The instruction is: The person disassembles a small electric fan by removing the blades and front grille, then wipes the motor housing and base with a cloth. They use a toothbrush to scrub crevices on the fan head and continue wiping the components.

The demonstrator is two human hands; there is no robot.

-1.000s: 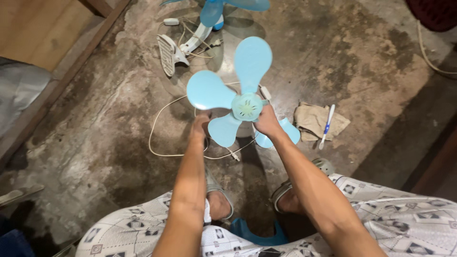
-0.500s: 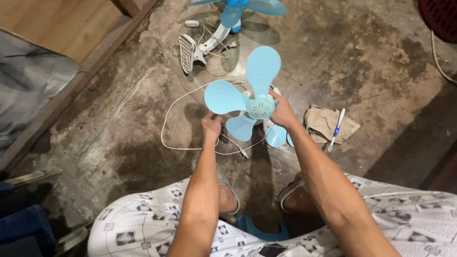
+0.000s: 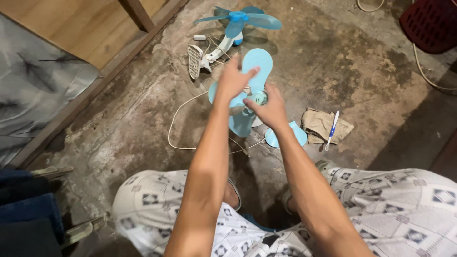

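A small light-blue fan point(image 3: 257, 61) with rounded blades is held above the concrete floor. My right hand point(image 3: 267, 110) grips it at the hub, fingers curled around the centre. My left hand point(image 3: 234, 77) is raised over the fan's left blade, fingers spread, lying on or just above it and covering most of it. One blade points up and away from me; two lower blades show beside and below my right hand. A white cord point(image 3: 175, 124) loops on the floor under the fan.
A second blue fan point(image 3: 239, 19) with a white clip base point(image 3: 194, 61) lies farther off. A beige rag point(image 3: 320, 124) and a blue-white toothbrush point(image 3: 332, 127) lie to the right. A red basket point(image 3: 431, 23) stands top right, a wooden frame point(image 3: 138, 15) and grey cloth point(image 3: 33, 85) at left.
My left hand rose from below the fan's lower-left blade to on top of its left blade, fingers spread. My right hand kept hold of the hub. The view shifted left.
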